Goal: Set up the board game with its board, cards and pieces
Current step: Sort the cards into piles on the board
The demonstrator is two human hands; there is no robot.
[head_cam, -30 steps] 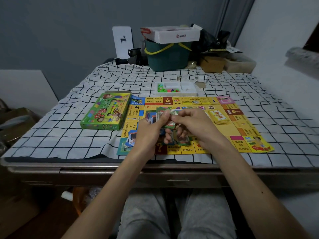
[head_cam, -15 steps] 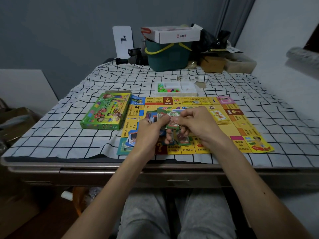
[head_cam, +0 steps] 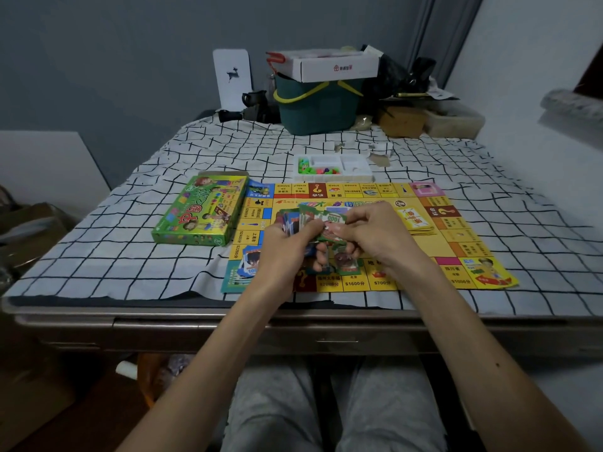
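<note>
The yellow game board (head_cam: 434, 246) lies flat on the checked tablecloth. Above its middle my left hand (head_cam: 280, 252) grips a fanned stack of play money (head_cam: 295, 220). My right hand (head_cam: 375, 236) pinches a green 1000 note (head_cam: 332, 220) at the top of that stack. Green notes (head_cam: 346, 262) lie on the board under my hands, and a blue pile (head_cam: 249, 265) sits at the board's near left corner. A yellow card deck (head_cam: 414, 220) rests on the board to the right. The white tray of coloured pieces (head_cam: 355, 172) stands behind the board.
The green game box (head_cam: 202, 213) lies left of the board. A green bucket (head_cam: 316, 109) with a white carton on it, a white panel (head_cam: 232, 76) and cluttered boxes (head_cam: 430, 120) line the table's far edge. The metal table edge (head_cam: 195, 321) runs near my knees.
My right hand has shifted slightly over the stack and now pinches a green 1000 note at its top. The left hand keeps holding the fan in place.
</note>
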